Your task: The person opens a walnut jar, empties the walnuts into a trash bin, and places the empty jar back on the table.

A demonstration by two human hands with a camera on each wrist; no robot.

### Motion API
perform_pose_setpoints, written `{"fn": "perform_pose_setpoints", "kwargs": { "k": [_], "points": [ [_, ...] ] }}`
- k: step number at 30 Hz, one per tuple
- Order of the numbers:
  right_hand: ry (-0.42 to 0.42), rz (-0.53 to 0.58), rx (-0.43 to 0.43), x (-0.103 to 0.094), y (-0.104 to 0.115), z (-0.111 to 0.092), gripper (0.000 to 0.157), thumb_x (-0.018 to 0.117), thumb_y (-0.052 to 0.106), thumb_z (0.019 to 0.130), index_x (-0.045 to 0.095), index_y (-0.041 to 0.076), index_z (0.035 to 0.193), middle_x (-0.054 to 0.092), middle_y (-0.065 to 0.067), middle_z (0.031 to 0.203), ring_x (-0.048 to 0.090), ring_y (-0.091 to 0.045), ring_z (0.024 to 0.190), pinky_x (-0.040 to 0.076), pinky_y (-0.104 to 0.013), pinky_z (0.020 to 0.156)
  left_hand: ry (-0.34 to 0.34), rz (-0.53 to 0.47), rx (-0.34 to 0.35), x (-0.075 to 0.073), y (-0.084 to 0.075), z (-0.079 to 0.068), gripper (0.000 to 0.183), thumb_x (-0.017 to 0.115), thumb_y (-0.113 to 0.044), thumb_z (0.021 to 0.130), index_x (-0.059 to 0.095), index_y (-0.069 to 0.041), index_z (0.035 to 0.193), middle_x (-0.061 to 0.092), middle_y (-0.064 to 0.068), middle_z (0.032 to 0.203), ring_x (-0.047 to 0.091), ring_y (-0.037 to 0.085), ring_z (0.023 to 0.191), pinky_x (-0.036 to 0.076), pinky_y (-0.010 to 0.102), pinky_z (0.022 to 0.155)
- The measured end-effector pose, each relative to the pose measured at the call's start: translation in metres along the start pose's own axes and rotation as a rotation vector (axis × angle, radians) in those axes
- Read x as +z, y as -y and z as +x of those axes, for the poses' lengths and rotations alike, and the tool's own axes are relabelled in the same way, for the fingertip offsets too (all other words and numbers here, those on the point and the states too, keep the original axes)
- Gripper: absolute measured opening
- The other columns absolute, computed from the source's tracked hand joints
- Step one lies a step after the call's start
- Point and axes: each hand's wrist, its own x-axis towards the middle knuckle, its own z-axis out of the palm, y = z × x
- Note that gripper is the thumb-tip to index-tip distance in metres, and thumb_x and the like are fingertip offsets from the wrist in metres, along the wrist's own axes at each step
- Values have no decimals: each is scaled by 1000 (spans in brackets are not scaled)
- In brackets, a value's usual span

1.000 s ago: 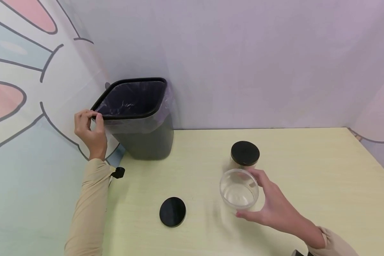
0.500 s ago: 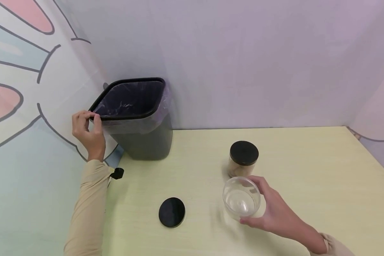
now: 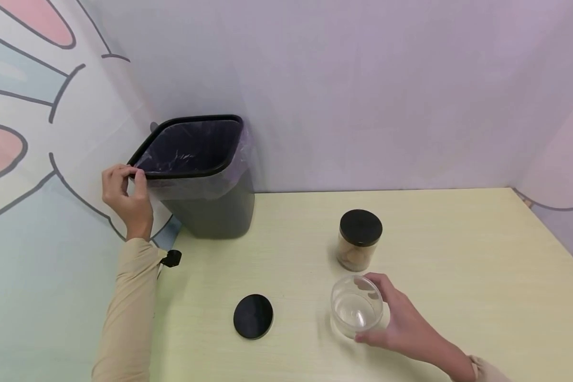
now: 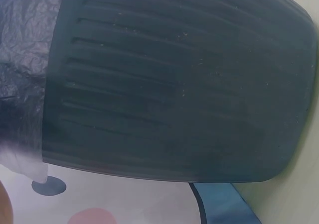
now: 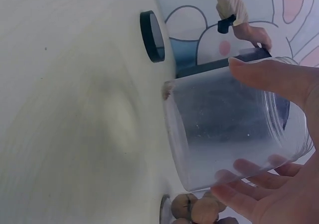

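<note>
In the head view my left hand (image 3: 130, 199) pinches the near left corner of the rim of a dark grey trash bin (image 3: 212, 215), lined with a thin clear bag (image 3: 219, 185). The bin's ribbed side fills the left wrist view. My right hand (image 3: 403, 323) holds an uncapped clear jar (image 3: 336, 313), thumb on one side and fingers on the other. Nothing shows inside this jar apart from a small brown smear (image 5: 167, 90) near its base in the right wrist view. That base is close over the table. A round black lid (image 3: 253, 317) lies flat to its left.
Behind the clear jar stands a second jar (image 3: 356, 254) with a black lid on, holding several round brown pieces (image 5: 204, 210). The pale table (image 3: 463, 254) meets a light curtain (image 3: 363, 95) at the back. A cartoon-printed cloth (image 3: 43, 254) hangs at the left.
My right hand has brought the clear jar down and nearer to me, uncovering the body of the lidded jar. My left hand keeps hold of the bin's rim.
</note>
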Motion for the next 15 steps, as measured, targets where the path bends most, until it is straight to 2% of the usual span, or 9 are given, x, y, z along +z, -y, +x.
{"fn": "perform_pose_setpoints", "kwargs": {
  "k": [3,7,11,15],
  "points": [
    [16,11,24,5,-5,-3,91,92,32,54,45,16,129,58,6,120,59,-18,103,49,-42,83,5,1,5,1,0,1,20,59,-1,84,59,18,82,55,1,92,50,17,87,45,26,81],
    [19,9,6,11,-13,-6,90,92,31,51,46,14,127,58,5,118,59,-18,102,49,-44,82,9,27,19,1,-2,1,21,59,-1,84,58,19,81,55,-1,91,51,16,88,46,26,82],
    [29,3,12,16,-19,-11,89,92,29,51,46,14,125,59,5,118,59,-18,103,50,-41,82,16,67,39,-1,-4,1,22,59,-3,84,60,18,80,53,-9,90,51,13,88,45,23,80],
    [36,15,51,19,-22,-14,89,92,31,51,45,14,124,58,4,119,60,-18,102,50,-38,83,52,97,48,-3,-6,2,23,60,-5,86,60,17,81,52,-13,91,51,10,89,44,21,81]
  ]
}}
